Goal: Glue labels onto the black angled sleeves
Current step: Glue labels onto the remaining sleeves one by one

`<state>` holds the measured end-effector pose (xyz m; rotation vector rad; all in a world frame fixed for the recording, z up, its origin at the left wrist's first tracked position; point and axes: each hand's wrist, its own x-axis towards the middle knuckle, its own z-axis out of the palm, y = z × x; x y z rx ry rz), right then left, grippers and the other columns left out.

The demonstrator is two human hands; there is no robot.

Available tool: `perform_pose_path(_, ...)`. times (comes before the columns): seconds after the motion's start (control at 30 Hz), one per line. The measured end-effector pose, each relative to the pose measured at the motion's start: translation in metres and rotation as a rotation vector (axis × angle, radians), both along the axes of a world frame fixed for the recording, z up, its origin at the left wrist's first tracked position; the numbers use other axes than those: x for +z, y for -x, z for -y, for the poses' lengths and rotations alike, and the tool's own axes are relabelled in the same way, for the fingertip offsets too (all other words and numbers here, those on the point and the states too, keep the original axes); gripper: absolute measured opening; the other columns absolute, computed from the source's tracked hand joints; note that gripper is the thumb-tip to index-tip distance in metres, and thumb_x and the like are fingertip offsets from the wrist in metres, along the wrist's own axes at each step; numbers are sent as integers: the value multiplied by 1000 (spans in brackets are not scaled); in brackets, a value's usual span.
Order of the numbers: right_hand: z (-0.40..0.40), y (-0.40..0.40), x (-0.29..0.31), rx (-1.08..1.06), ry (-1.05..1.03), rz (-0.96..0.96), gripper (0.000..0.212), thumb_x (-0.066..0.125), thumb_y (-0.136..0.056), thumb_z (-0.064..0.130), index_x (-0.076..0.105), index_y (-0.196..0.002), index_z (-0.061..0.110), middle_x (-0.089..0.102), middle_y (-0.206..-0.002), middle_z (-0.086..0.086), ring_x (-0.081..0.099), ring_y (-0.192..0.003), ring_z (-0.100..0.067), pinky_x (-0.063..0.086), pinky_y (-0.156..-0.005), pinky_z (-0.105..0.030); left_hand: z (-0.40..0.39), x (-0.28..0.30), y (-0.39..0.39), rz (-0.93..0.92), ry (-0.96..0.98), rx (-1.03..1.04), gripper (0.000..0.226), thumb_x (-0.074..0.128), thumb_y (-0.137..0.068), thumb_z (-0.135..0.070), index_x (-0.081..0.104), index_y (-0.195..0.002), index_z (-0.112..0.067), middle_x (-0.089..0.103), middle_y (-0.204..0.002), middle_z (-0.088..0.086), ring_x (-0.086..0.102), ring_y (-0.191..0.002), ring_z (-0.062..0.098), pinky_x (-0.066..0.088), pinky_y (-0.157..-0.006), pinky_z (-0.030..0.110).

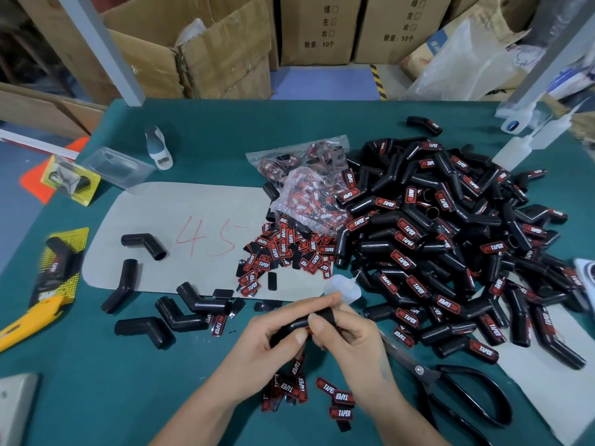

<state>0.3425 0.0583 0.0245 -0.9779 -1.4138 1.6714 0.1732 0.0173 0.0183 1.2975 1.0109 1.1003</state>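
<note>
green surface crowded with sleeves: where the label press could slip

green matting covered the surface point(225, 130), with cardboard boxes point(199, 49) stacked behind it. near the front edge, both hands held one black angled sleeve point(291, 326) just above the mat. the left hand point(273, 342) had its fingers curled round the sleeve's lower leg, and the right hand point(347, 333) pinched the upper leg with thumb and fingers, where a red edge of a label seemed to show, though the thumbs hid most of it.

the likeliest trouble, judging from this grip, was the label setting crooked: with the thumbs over it, alignment could not be seen, and wet glue would let it creep. glue squeezed out at the edge could also stick to the fingers and lift the label when they let go.

loose labels point(335, 397) lay right under the hands, so a dripping or lowered sleeve could pick one up. the small glue bottle point(341, 286) stood just beyond the hands, beside the big pile of labelled sleeves point(450, 246), and a careless reach might tip it. open scissors point(450, 378) lay close to the right wrist. unlabelled sleeves point(145, 246) waited to the left on a grey sheet point(193, 204).
</note>
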Motion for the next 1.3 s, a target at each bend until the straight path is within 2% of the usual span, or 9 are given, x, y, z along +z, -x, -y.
perform_pose_path(0.1,0,-1,1,-8,-7,35,39,63,-98,36,62,-63,17,59,-76,11,58,-70,-2,44,-70,-13,1,-3,2,-13,29,26,45,51,-108,-25,55,-153,-23,70,-108,12,49,-73,28,42,-69,29)
perform_pose_path(0.17,0,-1,1,-5,-20,49,41,60,-100,38,63,-64,18,60,-75,11,57,-70,-2,43,-70,-12,1,-5,4,-3,31,18,45,53,-108,-28,55,-152,-24,64,-119,30,48,-79,41,42,-67,38)
perform_pose_path(0.37,-1,0,5,19,-28,64,44,50,-106,41,59,-62,38,61,-75,15,56,-70,-1,43,-73,-13,0,-8,5,35,39,8,45,53,-107,-25,56,-152,-21,66,-126,26,62,-92,19,49,-70,27)
perform_pose_path(0.53,-2,-2,2,22,73,4,50,41,-105,54,60,-66,28,59,-69,6,51,-64,-4,41,-65,-11,1,-8,5,86,71,15,46,53,-107,-23,55,-152,-18,74,-111,8,62,-93,18,49,-70,25)
perform_pose_path(0.7,-2,-2,6,53,-39,39,33,59,-99,39,66,-68,31,64,-81,14,60,-74,-1,45,-73,-14,0,-5,6,133,57,16,49,50,-107,-19,50,-155,-14,57,-152,13,63,-107,21,50,-74,25)
perform_pose_path(0.8,0,0,6,27,-54,48,23,69,-93,38,72,-73,28,66,-86,11,62,-79,-5,48,-76,-22,1,-5,4,102,39,17,52,48,-105,-17,47,-157,-16,53,-156,10,62,-124,28,49,-82,32)
perform_pose_path(0.93,0,-1,4,5,-32,8,32,63,-99,31,64,-69,23,61,-81,14,62,-71,-3,48,-71,-15,1,-2,1,81,16,2,60,42,-100,-6,44,-159,-21,51,-159,8,57,-92,17,49,-70,28)
perform_pose_path(1.1,0,0,6,10,-7,-9,40,52,-106,26,62,-67,28,60,-77,16,62,-66,2,46,-68,-10,2,-1,1,89,20,2,64,43,-98,-7,43,-159,-28,51,-158,7,53,-88,27,49,-69,28)
perform_pose_path(1.3,1,0,1,-5,24,-26,36,67,-100,16,61,-72,-4,65,-83,20,68,-69,2,51,-69,-11,2,-5,-3,66,19,83,50,51,-106,-21,49,-155,-31,60,-151,5,46,-75,34,45,-63,28)
